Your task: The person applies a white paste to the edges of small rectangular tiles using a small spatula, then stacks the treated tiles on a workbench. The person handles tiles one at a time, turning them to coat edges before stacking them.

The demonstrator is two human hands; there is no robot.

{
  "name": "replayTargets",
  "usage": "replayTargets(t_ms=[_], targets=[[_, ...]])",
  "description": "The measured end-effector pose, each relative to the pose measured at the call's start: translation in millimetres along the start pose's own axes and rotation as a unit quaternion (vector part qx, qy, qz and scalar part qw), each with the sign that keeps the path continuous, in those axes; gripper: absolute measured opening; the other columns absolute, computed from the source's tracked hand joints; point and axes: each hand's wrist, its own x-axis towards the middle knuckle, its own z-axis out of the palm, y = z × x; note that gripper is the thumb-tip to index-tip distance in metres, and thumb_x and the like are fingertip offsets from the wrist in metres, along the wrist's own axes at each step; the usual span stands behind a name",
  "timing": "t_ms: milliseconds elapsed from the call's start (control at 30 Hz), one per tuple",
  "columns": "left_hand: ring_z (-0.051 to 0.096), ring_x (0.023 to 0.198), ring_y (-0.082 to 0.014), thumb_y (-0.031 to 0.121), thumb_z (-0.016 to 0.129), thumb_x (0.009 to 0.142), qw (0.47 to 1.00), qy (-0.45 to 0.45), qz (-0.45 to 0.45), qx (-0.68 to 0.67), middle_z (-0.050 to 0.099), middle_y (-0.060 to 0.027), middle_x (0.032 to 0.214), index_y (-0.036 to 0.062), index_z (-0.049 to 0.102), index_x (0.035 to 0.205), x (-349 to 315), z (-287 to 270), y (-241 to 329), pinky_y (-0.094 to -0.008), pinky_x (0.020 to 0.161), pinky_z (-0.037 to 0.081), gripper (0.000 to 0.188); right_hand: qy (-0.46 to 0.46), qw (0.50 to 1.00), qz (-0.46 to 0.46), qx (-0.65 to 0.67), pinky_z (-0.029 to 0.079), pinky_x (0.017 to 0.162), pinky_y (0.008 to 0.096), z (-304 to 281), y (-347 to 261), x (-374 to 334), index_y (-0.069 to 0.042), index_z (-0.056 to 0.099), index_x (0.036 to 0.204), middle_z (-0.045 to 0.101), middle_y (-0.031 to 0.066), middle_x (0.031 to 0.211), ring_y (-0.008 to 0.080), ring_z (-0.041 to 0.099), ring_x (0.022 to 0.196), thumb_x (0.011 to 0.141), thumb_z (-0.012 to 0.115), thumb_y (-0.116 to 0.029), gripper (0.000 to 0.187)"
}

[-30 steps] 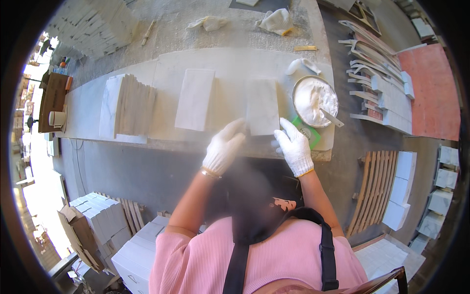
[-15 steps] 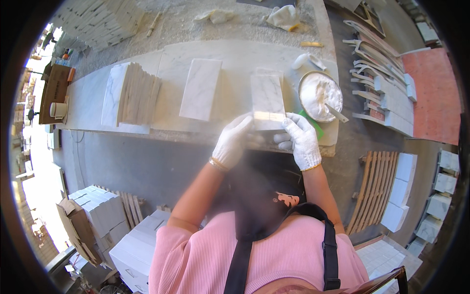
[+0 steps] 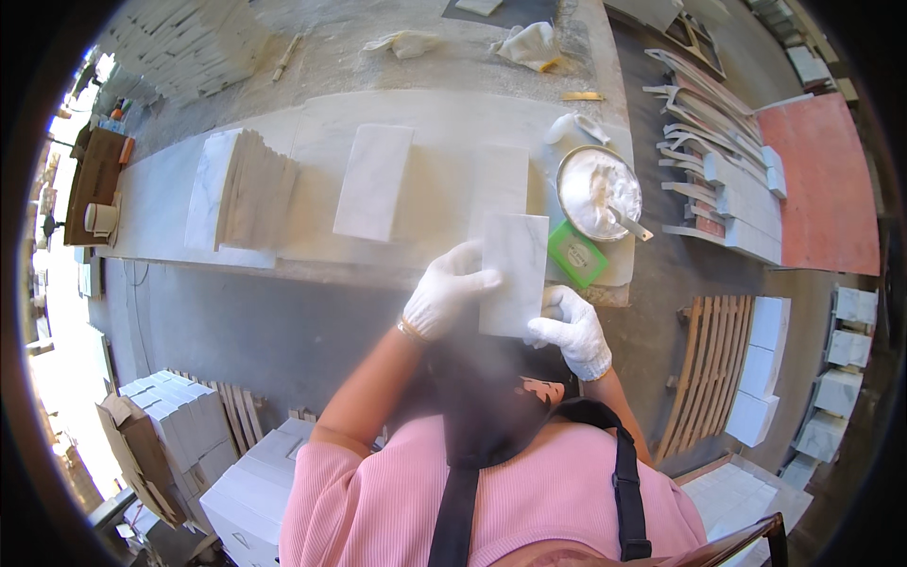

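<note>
A white marble tile [image 3: 513,279] with faint grey veins is held up off the table's near edge, its broad face toward me. My left hand [image 3: 444,293], in a white knit glove, grips its left edge with the thumb on the face. My right hand [image 3: 570,331], gloved alike, pinches its lower right corner. Just beyond lies another pale tile [image 3: 501,178], partly covered by the held one. Right of it stands a round bowl [image 3: 563,210] of white paste or powder, with a flat-handled scraper [image 3: 631,224] stuck in. A green block [image 3: 577,255] rests below the bowl.
On the table [image 3: 312,123] are a pale marble piece [image 3: 373,182] and a row of upright tiles [image 3: 248,189]. Crumpled gloves [image 3: 529,45] lie at the back. White cartons [image 3: 250,487] stand at lower left, a wooden pallet [image 3: 704,373] at right.
Both hands have brought the tile back from over the table toward my body and tilted it so its face shows fully. The green block has come into fuller view.
</note>
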Motion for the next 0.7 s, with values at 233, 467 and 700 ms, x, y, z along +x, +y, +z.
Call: replayTargets(t_ms=[233,467,700], targets=[[0.062,0.117,-0.0180,0.011,0.080,0.085,0.997,-0.045,-0.053,0.026,0.066,-0.0108,0.132,-0.0057,0.057,0.139,-15,17,2,-0.0350,0.103,0.049,0.061,0.140,0.979,-0.143,-0.041,0.049,0.091,0.0297,-15,-27,25,0.002,0.071,0.112,0.071,0.0064,0.105,0.0141,0.063,0.099,0.099,0.066,-0.021,0.027],[0.063,0.115,-0.0177,0.011,0.079,0.087,0.996,-0.053,-0.072,0.024,0.068,-0.0098,0.129,-0.0045,0.057,0.139,-20,18,-3,-0.0346,0.103,0.049,0.059,0.134,0.974,-0.180,-0.008,0.050,0.073,0.0279,-17,-26,26,0.001,0.069,0.116,0.072,0.0073,0.100,0.0130,0.066,0.084,0.107,0.053,-0.032,0.038],[0.063,0.111,-0.0159,0.020,0.073,0.095,0.997,-0.052,-0.056,-0.011,0.069,-0.0073,0.124,-0.0024,0.061,0.136,-12,16,-10,-0.0342,0.099,0.050,0.048,0.118,0.982,-0.146,0.019,0.047,0.097,0.0299,-6,-17,10,0.006,0.067,0.123,0.069,0.0065,0.115,0.0132,0.060,0.108,0.106,0.059,-0.023,0.035]])
